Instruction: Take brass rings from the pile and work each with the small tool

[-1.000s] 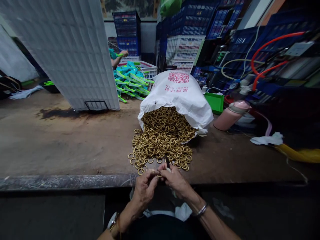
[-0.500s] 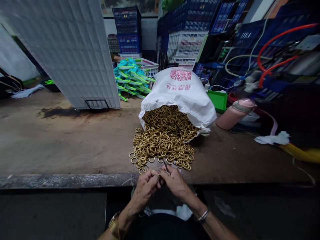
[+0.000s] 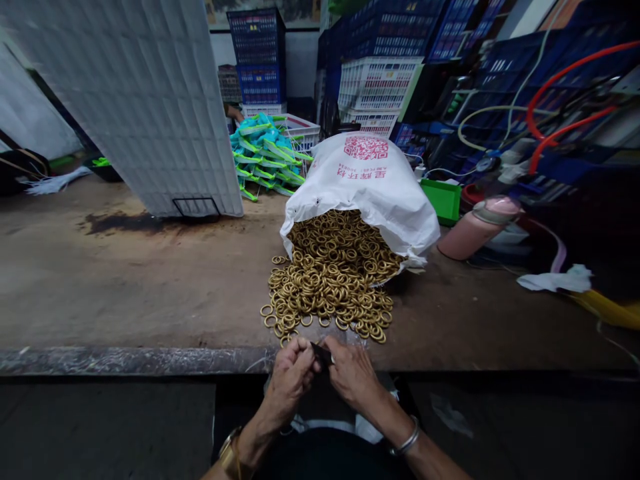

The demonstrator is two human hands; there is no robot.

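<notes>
Just off the table's front edge, my left hand [image 3: 291, 373] is closed in a pinch. A sliver of gold shows at its fingertips; it looks like one gold ring, mostly covered by the fingers. My right hand [image 3: 353, 373] is wrapped round a small dark knife [image 3: 321, 353], whose flat blade points toward the left fingertips. Beyond both hands lies a heap of gold rings [image 3: 330, 287], spilling from the mouth of a white woven sack [image 3: 367, 180] that rests on its side. A few loose rings lie at the near edge of the heap.
A tall white ribbed panel [image 3: 150, 113] stands on the wooden table [image 3: 125, 287] at left. Behind are a turquoise and green pile [image 3: 270, 157] and stacked crates [image 3: 377, 83]. To the right are a green tray [image 3: 443, 200], a pink bottle [image 3: 477, 230] and red hoses [image 3: 537, 100].
The knife has swung from pointing up and away to lying across toward my left fingertips. Both hands stay close together at the table edge. The whole view has shifted slightly.
</notes>
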